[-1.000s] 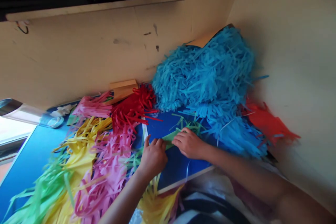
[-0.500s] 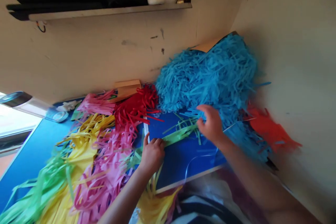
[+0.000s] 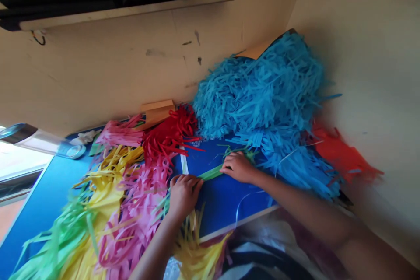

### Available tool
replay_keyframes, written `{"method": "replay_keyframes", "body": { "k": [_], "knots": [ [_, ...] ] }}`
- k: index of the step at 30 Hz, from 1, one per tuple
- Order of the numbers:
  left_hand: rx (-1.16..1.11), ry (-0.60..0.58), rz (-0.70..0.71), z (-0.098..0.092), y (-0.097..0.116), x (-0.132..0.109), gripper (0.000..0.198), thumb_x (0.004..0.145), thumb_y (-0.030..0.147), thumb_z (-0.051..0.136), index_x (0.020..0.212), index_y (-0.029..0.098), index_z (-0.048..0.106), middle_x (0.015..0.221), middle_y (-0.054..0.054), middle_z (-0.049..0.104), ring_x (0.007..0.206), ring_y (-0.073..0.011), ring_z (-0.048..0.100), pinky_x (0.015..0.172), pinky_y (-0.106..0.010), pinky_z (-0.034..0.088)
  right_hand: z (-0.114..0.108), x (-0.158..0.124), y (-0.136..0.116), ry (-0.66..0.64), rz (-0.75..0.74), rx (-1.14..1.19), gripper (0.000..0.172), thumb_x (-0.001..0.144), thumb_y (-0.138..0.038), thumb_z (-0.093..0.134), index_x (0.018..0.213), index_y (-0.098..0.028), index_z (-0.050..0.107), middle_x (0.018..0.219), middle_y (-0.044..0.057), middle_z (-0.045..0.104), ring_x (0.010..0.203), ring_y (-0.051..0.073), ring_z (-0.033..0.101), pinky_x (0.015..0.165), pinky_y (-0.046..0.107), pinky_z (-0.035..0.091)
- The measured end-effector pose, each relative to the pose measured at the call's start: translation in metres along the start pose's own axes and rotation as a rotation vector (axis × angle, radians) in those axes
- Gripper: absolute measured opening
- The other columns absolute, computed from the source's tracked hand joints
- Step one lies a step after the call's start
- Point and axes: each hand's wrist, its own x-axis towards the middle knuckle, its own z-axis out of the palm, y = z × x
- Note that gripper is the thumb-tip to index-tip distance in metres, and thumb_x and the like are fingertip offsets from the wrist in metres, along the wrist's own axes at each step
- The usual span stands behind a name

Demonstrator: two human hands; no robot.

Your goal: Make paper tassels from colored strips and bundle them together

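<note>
A strip of green fringed paper (image 3: 211, 173) lies stretched across the blue board (image 3: 226, 199) between my two hands. My left hand (image 3: 183, 194) is closed over the strip's near end, fingers curled and pressing it to the board. My right hand (image 3: 238, 167) pinches the strip's far end, where loose green fringes (image 3: 244, 154) spread out. Just beyond it rises a big heap of blue shredded paper (image 3: 262, 92).
Piles of fringed paper cover the blue table: red (image 3: 169, 133), pink (image 3: 138, 210), yellow (image 3: 105, 175), green (image 3: 55, 240) and orange (image 3: 341, 155). A cardboard piece (image 3: 156, 110) leans on the back wall. A clear bottle (image 3: 39, 141) lies at left. A shelf (image 3: 124, 8) hangs above.
My right hand came back from the blue heap to the green strip and took hold of its far end. My left hand stayed on the near end, shifting slightly left.
</note>
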Motion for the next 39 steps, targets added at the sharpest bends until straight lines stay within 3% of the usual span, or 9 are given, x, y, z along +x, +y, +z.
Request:
{"method": "replay_keyframes", "body": {
  "k": [5, 17, 21, 23, 26, 30, 33, 39],
  "knots": [
    [0.043, -0.032, -0.12, 0.002, 0.003, 0.013, 0.033, 0.095, 0.037, 0.05, 0.079, 0.02, 0.074, 0.08, -0.005, 0.074, 0.085, -0.0239, 0.066, 0.079, -0.038, 0.037, 0.003, 0.011, -0.009, 0.027, 0.109, -0.029, 0.022, 0.088, -0.033, 0.068, 0.072, -0.018, 0.07, 0.081, 0.003, 0.071, 0.083, 0.019, 0.06, 0.074, 0.032, 0.027],
    [0.098, -0.129, -0.142, -0.003, 0.007, 0.021, 0.03, 0.091, 0.038, 0.054, 0.073, 0.022, 0.072, 0.075, -0.005, 0.072, 0.084, -0.0241, 0.065, 0.077, -0.037, 0.036, 0.009, 0.014, -0.006, 0.047, 0.15, -0.039, 0.023, 0.085, -0.037, 0.072, 0.071, -0.02, 0.068, 0.078, 0.001, 0.07, 0.083, 0.018, 0.061, 0.073, 0.031, 0.028],
    [0.108, -0.08, -0.126, -0.006, 0.007, 0.018, 0.017, 0.089, 0.031, 0.058, 0.093, 0.02, 0.071, 0.089, -0.007, 0.072, 0.087, -0.0257, 0.064, 0.079, -0.04, 0.039, 0.004, 0.012, -0.008, 0.086, 0.159, -0.068, 0.022, 0.084, -0.038, 0.074, 0.076, -0.019, 0.067, 0.078, 0.002, 0.069, 0.082, 0.019, 0.06, 0.074, 0.032, 0.029],
    [0.108, -0.06, -0.049, -0.009, 0.008, 0.016, 0.019, 0.089, 0.024, 0.057, 0.103, 0.022, 0.069, 0.103, -0.009, 0.07, 0.098, -0.0268, 0.061, 0.088, -0.042, 0.038, -0.001, 0.008, -0.012, 0.132, 0.17, -0.098, 0.019, 0.086, -0.037, 0.072, 0.086, -0.019, 0.067, 0.09, 0.006, 0.07, 0.09, 0.022, 0.059, 0.08, 0.035, 0.03],
    [0.096, -0.085, 0.125, -0.012, 0.012, 0.014, 0.024, 0.09, 0.014, 0.053, 0.099, 0.028, 0.07, 0.101, -0.005, 0.071, 0.101, -0.0241, 0.06, 0.098, -0.042, 0.035, -0.007, 0.001, -0.021, 0.149, -0.015, -0.146, 0.014, 0.09, -0.034, 0.067, 0.094, -0.021, 0.068, 0.106, 0.007, 0.069, 0.105, 0.026, 0.054, 0.094, 0.043, 0.027],
    [0.102, -0.075, 0.226, -0.013, 0.016, 0.011, 0.026, 0.088, 0.012, 0.05, 0.098, 0.024, 0.071, 0.09, -0.006, 0.071, 0.097, -0.0251, 0.061, 0.103, -0.049, 0.031, -0.001, 0.001, -0.024, 0.075, -0.419, -0.265, 0.016, 0.096, -0.023, 0.055, 0.089, -0.021, 0.068, 0.088, 0.005, 0.069, 0.096, 0.023, 0.053, 0.103, 0.048, 0.022],
    [0.109, -0.039, 0.234, -0.012, 0.017, 0.012, 0.022, 0.088, 0.019, 0.053, 0.101, 0.022, 0.07, 0.092, -0.008, 0.072, 0.096, -0.0268, 0.062, 0.105, -0.054, 0.029, 0.004, 0.009, -0.019, 0.064, -0.438, -0.293, 0.025, 0.097, -0.015, 0.046, 0.085, -0.019, 0.068, 0.083, 0.005, 0.068, 0.087, 0.02, 0.053, 0.101, 0.045, 0.025],
    [0.116, 0.023, 0.196, -0.004, 0.014, 0.015, 0.019, 0.087, 0.019, 0.055, 0.094, 0.021, 0.072, 0.087, -0.007, 0.072, 0.092, -0.0257, 0.064, 0.102, -0.053, 0.032, -0.003, 0.017, -0.023, 0.061, -0.374, -0.266, 0.021, 0.097, -0.022, 0.049, 0.087, -0.017, 0.067, 0.086, 0.007, 0.067, 0.088, 0.022, 0.054, 0.094, 0.043, 0.03]
  ]
}}
